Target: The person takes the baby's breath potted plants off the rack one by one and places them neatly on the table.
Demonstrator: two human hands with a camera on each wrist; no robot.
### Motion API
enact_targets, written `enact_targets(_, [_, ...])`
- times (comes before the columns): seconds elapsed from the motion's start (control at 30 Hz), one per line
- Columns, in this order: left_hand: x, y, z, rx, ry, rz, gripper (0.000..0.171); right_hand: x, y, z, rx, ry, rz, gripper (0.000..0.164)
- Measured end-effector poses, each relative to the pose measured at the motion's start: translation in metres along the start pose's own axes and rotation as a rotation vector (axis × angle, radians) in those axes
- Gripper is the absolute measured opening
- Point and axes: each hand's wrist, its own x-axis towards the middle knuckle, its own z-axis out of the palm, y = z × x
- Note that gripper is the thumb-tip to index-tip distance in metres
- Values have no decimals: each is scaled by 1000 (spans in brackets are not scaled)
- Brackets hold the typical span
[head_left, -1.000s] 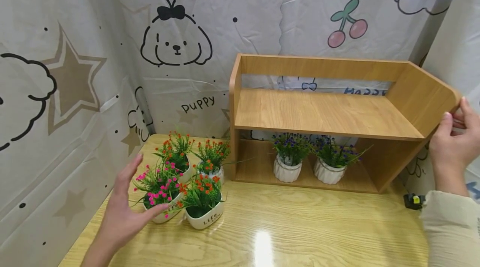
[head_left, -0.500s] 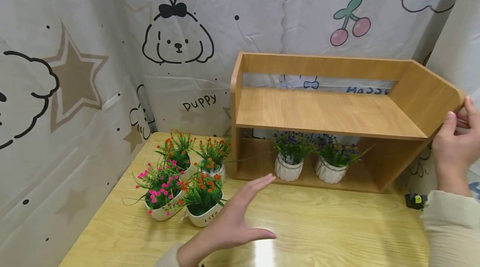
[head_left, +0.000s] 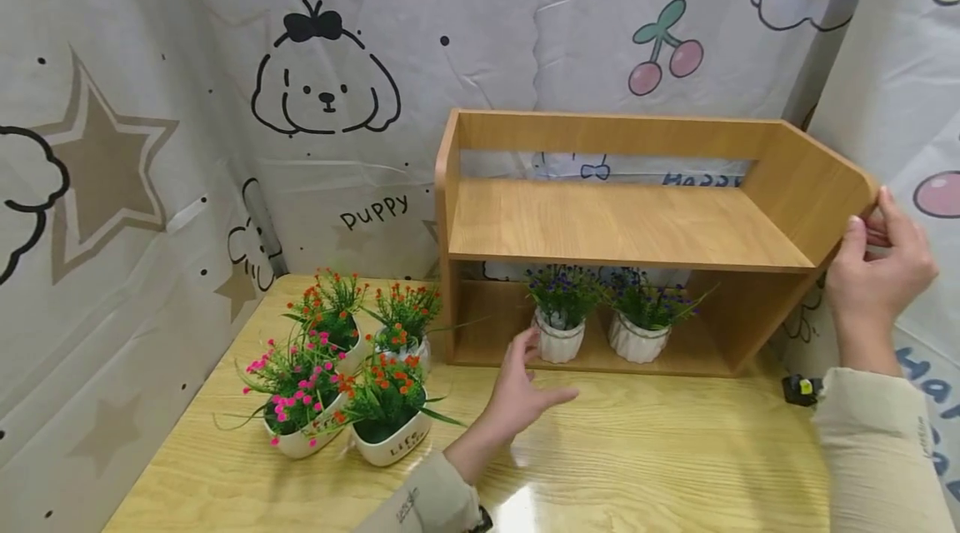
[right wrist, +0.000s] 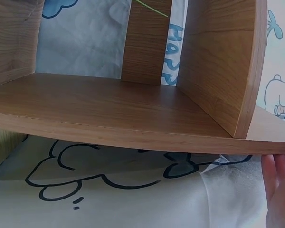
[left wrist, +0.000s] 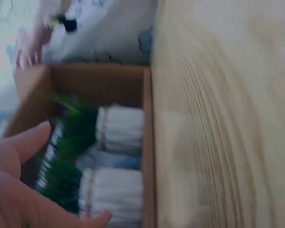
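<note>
A wooden two-tier shelf (head_left: 630,221) stands at the back of the table. On its lower tier are two white ribbed pots of purple flowers, a left pot (head_left: 560,343) and a right pot (head_left: 639,341). My left hand (head_left: 517,400) reaches to the left pot, thumb and fingers spread, fingertips by its left side; contact is unclear. In the left wrist view, blurred, the thumb and fingers spread near that pot (left wrist: 116,192). My right hand (head_left: 873,266) grips the front edge of the shelf's right side panel; in the right wrist view its fingers (right wrist: 280,175) meet the panel's edge.
Several potted flowers cluster on the table's left: a pink one (head_left: 300,433), an orange one (head_left: 393,441) in a pot marked "Life", and more orange ones behind. A small black and yellow object (head_left: 801,390) lies right of the shelf. Patterned cloth (head_left: 326,183) hangs behind.
My left hand has moved right from beside the pink flowers, across the table, to the left purple-flower pot. The right hand keeps its grip on the shelf. The head view has shifted slightly.
</note>
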Motion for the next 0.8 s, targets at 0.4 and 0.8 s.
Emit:
enact_targets(0.4, [59, -31, 28, -271, 312, -114, 112, 5, 27, 9, -78, -28, 1, 36])
enact_targets(0.8, [89, -44, 51, -176, 446, -55, 103, 2, 19, 7, -66, -45, 28, 37])
